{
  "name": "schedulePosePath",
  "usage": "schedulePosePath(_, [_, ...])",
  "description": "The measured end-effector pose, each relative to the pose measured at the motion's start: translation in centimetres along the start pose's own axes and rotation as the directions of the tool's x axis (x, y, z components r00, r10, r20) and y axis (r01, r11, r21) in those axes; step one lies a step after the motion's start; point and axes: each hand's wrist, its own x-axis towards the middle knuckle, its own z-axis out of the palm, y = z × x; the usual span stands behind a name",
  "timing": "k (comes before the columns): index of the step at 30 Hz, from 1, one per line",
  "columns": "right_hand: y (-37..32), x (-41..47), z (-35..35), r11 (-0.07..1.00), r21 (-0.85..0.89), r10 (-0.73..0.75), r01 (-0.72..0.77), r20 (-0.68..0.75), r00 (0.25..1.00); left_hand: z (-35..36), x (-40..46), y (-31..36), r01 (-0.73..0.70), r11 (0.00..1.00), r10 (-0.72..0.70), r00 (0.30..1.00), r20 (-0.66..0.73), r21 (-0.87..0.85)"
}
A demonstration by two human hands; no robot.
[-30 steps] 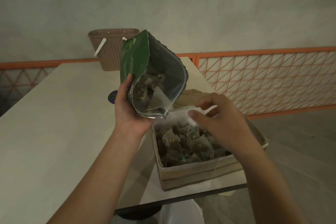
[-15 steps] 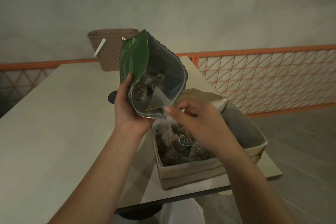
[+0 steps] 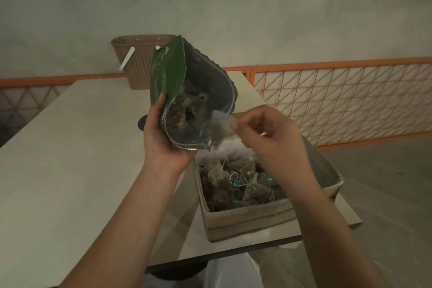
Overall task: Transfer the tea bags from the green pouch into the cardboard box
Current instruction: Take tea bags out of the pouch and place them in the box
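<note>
On the pale table (image 3: 70,147) the cardboard box (image 3: 247,220) sits at five o'clock. The left hand (image 3: 163,140) grips the green pouch (image 3: 177,86) above it — the right hand (image 3: 266,133), empty a moment ago, now pinches a tea bag (image 3: 219,126) at the pouch mouth, one more ready to drop.

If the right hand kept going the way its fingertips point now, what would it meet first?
The right hand points left, pinching a tea bag at the open mouth of the green pouch. Going straight on, it would likely push that tea bag into the pouch's opening first, though depth is hard to judge.
</note>
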Motion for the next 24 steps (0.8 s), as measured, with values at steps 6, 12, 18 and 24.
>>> schedulePosePath(6, [-0.2, -0.5, -3.1, 0.988, 0.11, 0.107, -0.11, 0.028, 0.994, -0.1, -0.4, 0.4, 0.0, 1.0, 0.001, 0.999, 0.04, -0.021])
schedulePosePath(12, [1.9, -2.0, -2.1, 0.972, -0.219, 0.15, -0.083, 0.312, 0.938, -0.1, -0.5, 0.4, -0.007, 1.0, 0.007, 1.0, 0.023, -0.015])
schedulePosePath(18, [2.7, -0.8, 0.0, 0.832, -0.506, 0.16, 0.225, 0.608, 0.777, 0.2, -0.9, 0.3, 0.004, 1.0, -0.004, 0.999, 0.047, -0.003])
schedulePosePath(24, [0.8, 0.8, 0.0, 0.878, -0.477, 0.184, 0.027, 0.39, 0.902, -0.8, -0.7, 1.6, 0.023, 0.999, -0.026, 0.997, 0.07, 0.042])
